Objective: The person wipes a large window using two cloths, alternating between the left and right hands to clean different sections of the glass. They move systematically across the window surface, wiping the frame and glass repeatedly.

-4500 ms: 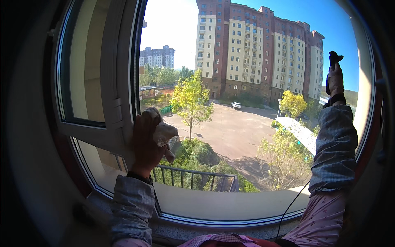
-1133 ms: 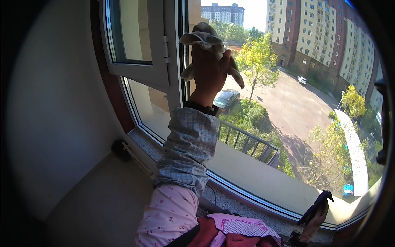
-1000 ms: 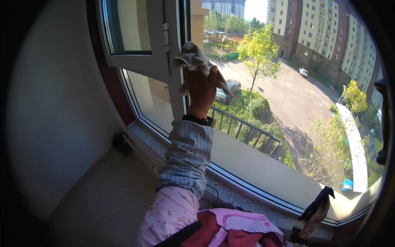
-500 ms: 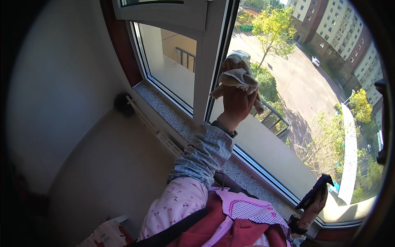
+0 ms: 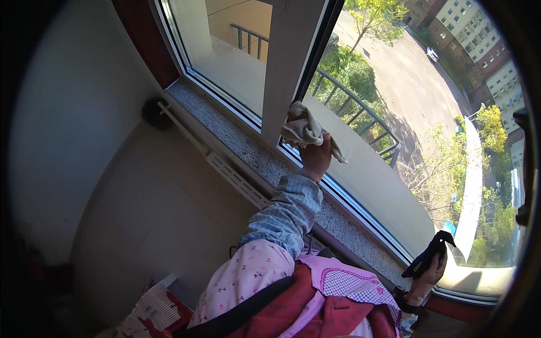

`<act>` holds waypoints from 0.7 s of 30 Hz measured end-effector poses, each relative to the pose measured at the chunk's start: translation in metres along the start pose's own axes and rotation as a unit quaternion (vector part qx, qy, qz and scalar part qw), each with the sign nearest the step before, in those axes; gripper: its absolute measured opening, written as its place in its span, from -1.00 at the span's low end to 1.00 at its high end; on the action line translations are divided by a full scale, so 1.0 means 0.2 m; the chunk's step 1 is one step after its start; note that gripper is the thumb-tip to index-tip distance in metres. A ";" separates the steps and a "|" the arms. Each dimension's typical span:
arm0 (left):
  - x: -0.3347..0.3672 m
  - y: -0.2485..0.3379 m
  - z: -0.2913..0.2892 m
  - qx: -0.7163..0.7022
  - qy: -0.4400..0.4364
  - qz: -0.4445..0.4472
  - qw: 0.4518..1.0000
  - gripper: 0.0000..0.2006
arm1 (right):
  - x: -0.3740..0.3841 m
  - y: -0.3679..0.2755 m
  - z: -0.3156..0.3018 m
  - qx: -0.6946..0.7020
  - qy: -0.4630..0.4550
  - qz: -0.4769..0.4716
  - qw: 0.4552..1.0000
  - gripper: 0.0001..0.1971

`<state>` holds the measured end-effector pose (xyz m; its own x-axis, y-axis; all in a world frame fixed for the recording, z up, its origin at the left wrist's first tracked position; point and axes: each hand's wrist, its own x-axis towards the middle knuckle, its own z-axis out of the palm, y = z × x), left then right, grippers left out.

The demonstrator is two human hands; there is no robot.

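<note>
My left hand (image 5: 316,159) is closed on a beige cloth (image 5: 304,128), bunched up with one corner hanging down. The cloth lies at the lower left corner of the large window pane (image 5: 376,179), next to the grey-white frame (image 5: 286,73). At the lower right, my right hand (image 5: 435,271) grips a flat black object (image 5: 424,257) with an angular end, close to the bottom of the glass. What kind of object it is, I cannot tell.
A speckled stone sill (image 5: 225,132) runs below the window, with a white slotted radiator (image 5: 236,179) under it. A dark round thing (image 5: 155,112) sits by the wall corner. A striped bag-like item (image 5: 155,310) stands at the lower left. Outside is a metal railing (image 5: 360,112).
My left hand has moved down the glass with the cloth, from mid-pane to the lower left corner. My right hand still holds the black object, now turned slightly. The view has shifted a little.
</note>
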<state>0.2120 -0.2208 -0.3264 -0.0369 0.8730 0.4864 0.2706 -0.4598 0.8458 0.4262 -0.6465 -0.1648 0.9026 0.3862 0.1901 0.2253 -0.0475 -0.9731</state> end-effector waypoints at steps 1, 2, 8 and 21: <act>-0.06 -0.05 0.03 -0.007 -0.003 -0.047 0.999 -0.44 | -0.01 0.00 -0.01 -0.017 0.007 0.004 1.000 -0.61; -0.12 -0.09 0.05 -0.007 0.050 -0.028 0.998 -0.43 | -0.03 0.00 -0.02 -0.014 0.011 0.011 1.000 -0.61; -0.29 -0.24 0.09 -0.041 0.075 -0.164 0.983 -0.39 | -0.14 0.05 -0.15 -0.077 0.010 -0.002 0.997 -0.60; -0.36 -0.58 0.27 -0.255 0.113 -0.405 0.871 -0.48 | -0.29 0.29 -0.43 0.000 0.069 0.030 0.997 -0.62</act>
<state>0.2345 -0.2220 -0.4713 -0.2205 0.9165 -0.3337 -0.3932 0.2296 0.8903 0.4192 -0.7512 -0.2214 0.9563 0.2529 0.1470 0.1691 -0.0678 -0.9833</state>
